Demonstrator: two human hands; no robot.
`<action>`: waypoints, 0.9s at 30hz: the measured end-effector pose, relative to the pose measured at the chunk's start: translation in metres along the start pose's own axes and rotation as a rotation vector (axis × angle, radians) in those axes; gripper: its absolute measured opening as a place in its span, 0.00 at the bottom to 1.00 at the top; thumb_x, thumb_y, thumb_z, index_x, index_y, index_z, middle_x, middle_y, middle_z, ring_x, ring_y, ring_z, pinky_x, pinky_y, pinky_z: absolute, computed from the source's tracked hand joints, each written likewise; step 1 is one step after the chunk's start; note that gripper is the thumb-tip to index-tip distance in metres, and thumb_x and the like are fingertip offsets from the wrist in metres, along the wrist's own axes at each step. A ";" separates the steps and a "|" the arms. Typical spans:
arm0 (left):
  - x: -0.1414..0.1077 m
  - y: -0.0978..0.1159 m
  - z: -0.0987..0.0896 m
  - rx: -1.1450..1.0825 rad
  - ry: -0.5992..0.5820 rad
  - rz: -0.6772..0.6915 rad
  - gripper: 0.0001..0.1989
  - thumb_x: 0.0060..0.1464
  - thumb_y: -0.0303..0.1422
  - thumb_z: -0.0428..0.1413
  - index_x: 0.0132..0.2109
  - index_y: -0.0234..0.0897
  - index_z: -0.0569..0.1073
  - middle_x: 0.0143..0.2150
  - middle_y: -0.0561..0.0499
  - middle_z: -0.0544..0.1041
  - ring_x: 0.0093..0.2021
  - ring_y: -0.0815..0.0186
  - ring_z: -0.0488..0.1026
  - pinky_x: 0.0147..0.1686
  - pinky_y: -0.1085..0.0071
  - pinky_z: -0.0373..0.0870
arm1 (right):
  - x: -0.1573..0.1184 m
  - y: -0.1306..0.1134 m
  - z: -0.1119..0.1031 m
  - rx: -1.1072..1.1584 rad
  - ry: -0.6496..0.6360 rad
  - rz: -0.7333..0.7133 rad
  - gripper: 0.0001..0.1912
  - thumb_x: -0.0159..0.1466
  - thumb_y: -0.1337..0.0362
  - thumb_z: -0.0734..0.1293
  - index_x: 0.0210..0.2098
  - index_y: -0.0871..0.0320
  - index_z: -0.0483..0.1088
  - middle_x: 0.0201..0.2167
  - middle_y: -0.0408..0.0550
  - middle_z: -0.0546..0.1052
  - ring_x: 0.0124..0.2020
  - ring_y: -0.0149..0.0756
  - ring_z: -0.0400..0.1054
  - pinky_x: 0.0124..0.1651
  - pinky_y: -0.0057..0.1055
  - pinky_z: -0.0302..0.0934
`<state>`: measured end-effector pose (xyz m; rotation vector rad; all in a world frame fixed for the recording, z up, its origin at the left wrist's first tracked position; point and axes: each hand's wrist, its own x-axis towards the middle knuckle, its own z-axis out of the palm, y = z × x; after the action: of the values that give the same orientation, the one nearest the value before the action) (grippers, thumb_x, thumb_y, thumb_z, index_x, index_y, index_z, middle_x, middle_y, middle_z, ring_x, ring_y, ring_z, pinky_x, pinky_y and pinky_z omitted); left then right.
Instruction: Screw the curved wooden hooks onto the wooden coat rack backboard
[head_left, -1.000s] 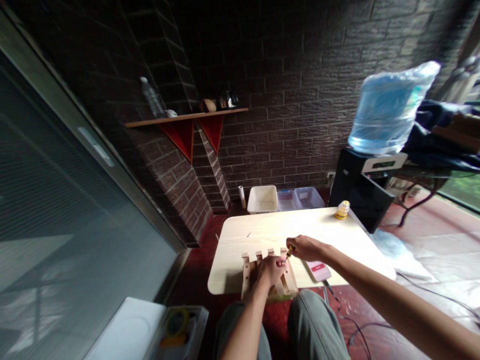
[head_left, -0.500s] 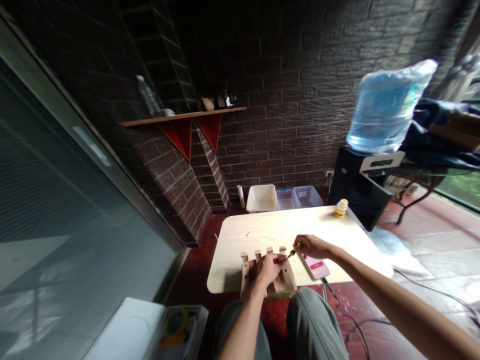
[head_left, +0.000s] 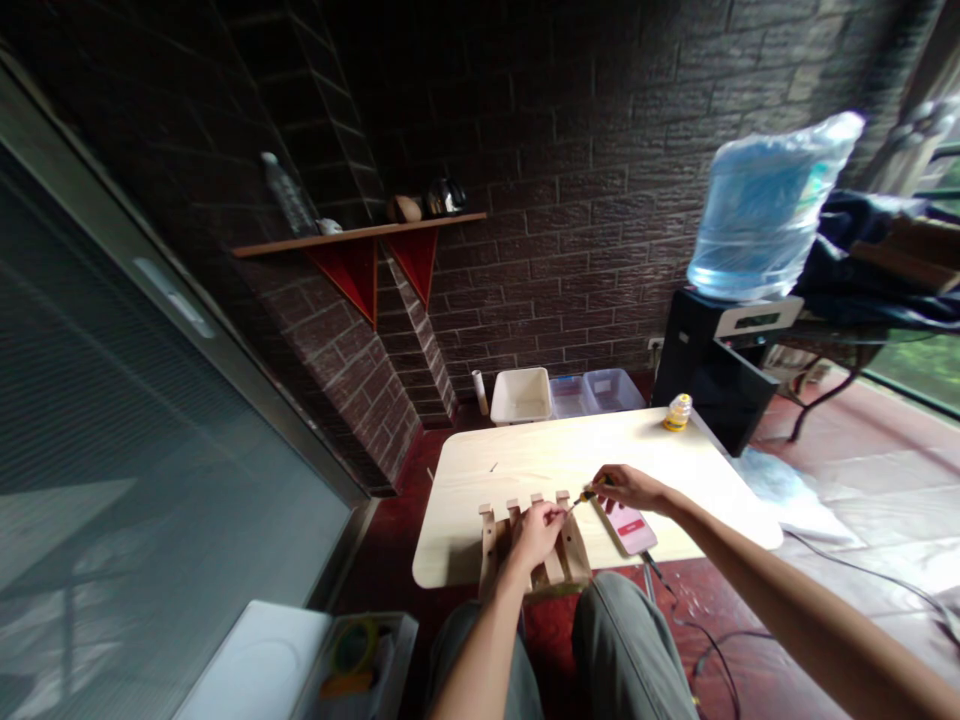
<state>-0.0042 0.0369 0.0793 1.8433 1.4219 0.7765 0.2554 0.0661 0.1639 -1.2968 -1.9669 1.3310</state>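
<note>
A small wooden slatted piece [head_left: 574, 553] with several upright slats sits at the near edge of the pale table [head_left: 457, 545]. My left hand [head_left: 534, 535] lies over its middle slats, fingertips pinched together near the top of the right-hand slat. Whatever is between those fingertips is too small to make out. My right hand [head_left: 628, 487] grips a yellow-and-black screwdriver [head_left: 586, 495] by its handle. The thin shaft slants down to the left, its tip close to my left fingertips. Just below my right hand lies a phone [head_left: 634, 532] with a pink screen.
A clear jar with yellow [head_left: 678, 413] stands at the table's far right corner. A small dark thin piece [head_left: 493, 467] lies far left. Behind the table are a white bin [head_left: 521, 396] and clear bins [head_left: 611, 390]. A cable [head_left: 658, 573] runs from the phone to the floor.
My right hand and the screwdriver have shifted slightly, and the handle now lies at a flatter slant. My left hand stays on the wooden piece. The whole view has moved slightly.
</note>
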 end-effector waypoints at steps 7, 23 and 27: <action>0.002 -0.001 0.000 -0.026 -0.006 0.012 0.12 0.64 0.37 0.54 0.46 0.38 0.81 0.45 0.47 0.84 0.45 0.62 0.79 0.47 0.68 0.73 | -0.002 -0.004 0.000 0.017 -0.009 0.010 0.24 0.63 0.47 0.69 0.44 0.63 0.73 0.34 0.53 0.82 0.30 0.38 0.79 0.26 0.27 0.62; 0.000 0.006 -0.002 -0.082 0.000 -0.004 0.12 0.63 0.35 0.55 0.45 0.37 0.81 0.45 0.46 0.84 0.45 0.61 0.80 0.48 0.67 0.74 | 0.003 0.011 0.002 0.087 -0.015 0.034 0.28 0.62 0.43 0.70 0.45 0.63 0.72 0.34 0.52 0.82 0.30 0.38 0.79 0.26 0.27 0.62; 0.000 0.010 -0.003 -0.097 -0.010 0.003 0.11 0.63 0.36 0.55 0.43 0.37 0.82 0.45 0.46 0.84 0.45 0.61 0.80 0.48 0.68 0.74 | 0.001 0.016 0.002 0.122 -0.026 0.066 0.27 0.61 0.42 0.70 0.44 0.61 0.71 0.34 0.50 0.82 0.31 0.37 0.79 0.27 0.26 0.63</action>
<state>-0.0006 0.0356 0.0895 1.7735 1.3515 0.8225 0.2609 0.0677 0.1482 -1.3024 -1.8431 1.4825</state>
